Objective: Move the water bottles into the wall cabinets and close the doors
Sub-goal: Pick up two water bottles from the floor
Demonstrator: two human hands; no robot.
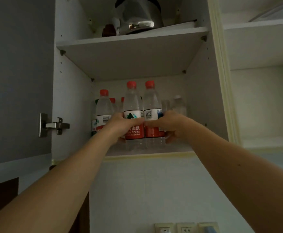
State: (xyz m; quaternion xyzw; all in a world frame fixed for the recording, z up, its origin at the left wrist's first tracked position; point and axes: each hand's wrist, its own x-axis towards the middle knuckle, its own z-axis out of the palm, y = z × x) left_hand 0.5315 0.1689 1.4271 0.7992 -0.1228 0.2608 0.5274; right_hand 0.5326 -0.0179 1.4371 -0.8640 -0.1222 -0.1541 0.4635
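Far left: the cabinet door (18,78) stands swung open, with a metal hinge (53,125) on its inner edge.

Lower shelf (147,153), left side: one water bottle (103,109) with a red cap stands upright near the left wall. More red caps show behind it; those bottles are mostly hidden.

Your left hand (120,124) reaches in from below. Its fingers curl round the left side of the left front bottle (133,115), with the thumb (135,122) lying across the label. Grip: closed on that bottle.

The left front bottle is upright, at the front of the lower shelf, touching the right front bottle (152,113) side by side. Both look alike: clear plastic, red cap, label white on top with a barcode or mountain mark, red below with white lettering. Their ribbed bases sit just above or on the shelf; you cannot tell which.

Your right hand (171,126) wraps the right front bottle from its right side, with its thumb (151,123) across the red band, tip meeting the left thumb. Grip: closed on that bottle.

Right of the hands: a pale-capped bottle (179,105) stands farther back, blurred.

Upper shelf (132,40): a shiny steel kettle (139,15) beside a small dark object (109,30).

Far right: a neighbouring cabinet bay (261,78). At bottom, wall sockets (186,228).
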